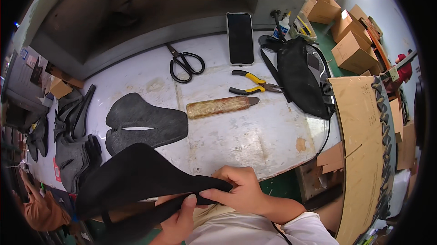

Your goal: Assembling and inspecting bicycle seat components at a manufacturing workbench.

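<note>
A black, soft-looking piece shaped like a bicycle saddle cover (132, 172) is held over the near edge of the table. My right hand (243, 190) pinches its narrow end between thumb and fingers. Just beside it, my left hand (180, 220) is closed on the lower flap, thumb on top. Beyond the cover lies a flat dark grey saddle-shaped piece (145, 112) with a slot along its middle. To the right of that piece rests a short blade with a tape-wrapped handle (218, 107).
Black-handled scissors (184, 66), a phone (240, 40), yellow-black pliers (256, 82) and a black pouch (293, 74) lie farther back. Stacked grey pieces (77, 160) sit at left. A cardboard sheet (357, 154) stands right of the table. Another person (45, 211) shows at lower left.
</note>
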### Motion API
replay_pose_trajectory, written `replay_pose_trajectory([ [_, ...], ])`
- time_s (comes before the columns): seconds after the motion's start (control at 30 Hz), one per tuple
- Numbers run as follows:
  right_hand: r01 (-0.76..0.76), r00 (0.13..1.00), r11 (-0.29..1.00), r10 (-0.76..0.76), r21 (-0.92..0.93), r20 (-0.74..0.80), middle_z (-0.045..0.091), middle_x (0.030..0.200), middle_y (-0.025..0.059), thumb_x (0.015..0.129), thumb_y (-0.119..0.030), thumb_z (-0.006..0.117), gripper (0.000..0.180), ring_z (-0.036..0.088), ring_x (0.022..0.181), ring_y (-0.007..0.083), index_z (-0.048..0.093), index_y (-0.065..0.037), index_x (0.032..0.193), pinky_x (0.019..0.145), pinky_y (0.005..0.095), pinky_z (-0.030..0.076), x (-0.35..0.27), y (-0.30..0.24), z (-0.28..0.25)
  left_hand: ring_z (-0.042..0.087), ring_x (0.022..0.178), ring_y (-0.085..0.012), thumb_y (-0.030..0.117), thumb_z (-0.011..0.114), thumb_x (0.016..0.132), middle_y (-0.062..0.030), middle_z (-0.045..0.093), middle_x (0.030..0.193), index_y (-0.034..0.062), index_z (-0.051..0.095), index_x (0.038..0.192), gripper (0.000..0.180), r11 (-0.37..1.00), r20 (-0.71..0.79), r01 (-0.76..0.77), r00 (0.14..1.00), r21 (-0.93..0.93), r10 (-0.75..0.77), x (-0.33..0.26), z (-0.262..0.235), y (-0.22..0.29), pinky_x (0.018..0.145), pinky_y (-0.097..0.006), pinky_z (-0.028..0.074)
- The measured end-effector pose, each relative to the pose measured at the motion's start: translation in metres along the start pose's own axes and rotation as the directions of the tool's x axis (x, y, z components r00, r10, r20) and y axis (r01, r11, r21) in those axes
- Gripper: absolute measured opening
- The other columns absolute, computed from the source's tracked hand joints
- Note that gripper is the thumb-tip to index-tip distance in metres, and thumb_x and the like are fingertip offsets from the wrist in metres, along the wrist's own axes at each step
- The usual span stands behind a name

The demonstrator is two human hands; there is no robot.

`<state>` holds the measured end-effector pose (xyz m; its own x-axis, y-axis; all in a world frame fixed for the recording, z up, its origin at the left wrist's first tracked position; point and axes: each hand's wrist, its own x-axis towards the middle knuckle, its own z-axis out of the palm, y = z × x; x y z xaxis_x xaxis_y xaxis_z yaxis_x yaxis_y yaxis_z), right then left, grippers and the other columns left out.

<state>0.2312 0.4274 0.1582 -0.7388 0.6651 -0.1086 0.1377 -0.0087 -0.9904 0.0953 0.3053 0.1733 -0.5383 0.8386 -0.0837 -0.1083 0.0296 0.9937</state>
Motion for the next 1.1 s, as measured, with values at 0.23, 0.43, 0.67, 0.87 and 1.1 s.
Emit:
replay_pose_trajectory([
  [0.23, -0.004, 0.999, 0.891, 0.025, 0.453, -0.039, 0.067, 0.088, 0.011, 0.081, 0.002, 0.075, 0.043, 0.064, 0.077, 0.0088, 0.042, -0.003, 0.108, 0.063, 0.0212, 0.049, -0.006, 0.014, 0.01, 0.067, 0.069, -0.0219, 0.015, 0.054, 0.094, -0.0201, 0.065, 0.099, -0.0004, 0.025, 0.144, 0.06, 0.916, -0.001, 0.268, 0.96, -0.3, -0.281, 0.009, -0.005, 0.021, 0.044, -0.027, 0.056],
  [0.43, -0.065, 0.992, 0.773, -0.016, 0.631, 0.122, 0.068, 0.092, 0.0139, 0.086, 0.009, 0.066, 0.052, 0.064, 0.084, 0.0114, 0.034, -0.003, 0.125, 0.069, 0.0229, 0.051, -0.011, 0.004, 0.0, 0.069, 0.093, -0.0334, 0.018, 0.054, 0.097, -0.0233, 0.064, 0.103, -0.0008, 0.019, 0.147, 0.064, 0.747, 0.179, 0.386, 0.921, -0.541, -0.346, 0.008, -0.018, 0.003, 0.042, -0.026, 0.055],
  [0.67, 0.01, 0.981, 0.751, 0.119, 0.66, -0.151, 0.064, 0.083, 0.0077, 0.089, 0.006, 0.063, 0.045, 0.062, 0.075, 0.0102, 0.04, -0.003, 0.126, 0.064, 0.0218, 0.047, -0.003, -0.006, -0.009, 0.062, 0.108, -0.0255, 0.007, 0.059, 0.092, -0.0183, 0.06, 0.121, -0.0011, 0.044, 0.134, 0.045, 0.98, 0.225, 0.169, 0.964, -0.109, -0.142, 0.001, -0.015, -0.005, 0.094, -0.034, 0.051],
  [0.87, -0.029, 0.992, 0.764, 0.099, 0.645, -0.073, 0.063, 0.093, 0.0052, 0.093, 0.001, 0.06, 0.036, 0.06, 0.079, 0.0081, 0.042, -0.004, 0.124, 0.067, 0.0229, 0.048, 0.011, -0.004, 0.008, 0.06, 0.098, -0.0196, 0.031, 0.049, 0.098, -0.0116, 0.061, 0.101, -0.0027, 0.054, 0.103, 0.034, 0.843, 0.454, 0.383, 0.87, -0.377, -0.192, 0.033, -0.019, -0.027, 0.09, -0.033, 0.046],
  [1.1, -0.034, 0.994, 0.847, 0.082, 0.53, -0.068, 0.064, 0.092, 0.0054, 0.092, -0.002, 0.062, 0.034, 0.059, 0.076, 0.0064, 0.042, -0.004, 0.12, 0.063, 0.0205, 0.048, 0.005, 0.0, 0.017, 0.046, 0.068, -0.0096, 0.018, 0.055, 0.095, -0.0044, 0.056, 0.076, 0.0021, 0.052, 0.072, 0.028, 0.994, 0.169, 0.049, 0.985, -0.096, -0.032, 0.03, 0.0, -0.027, 0.061, -0.025, 0.036],
])
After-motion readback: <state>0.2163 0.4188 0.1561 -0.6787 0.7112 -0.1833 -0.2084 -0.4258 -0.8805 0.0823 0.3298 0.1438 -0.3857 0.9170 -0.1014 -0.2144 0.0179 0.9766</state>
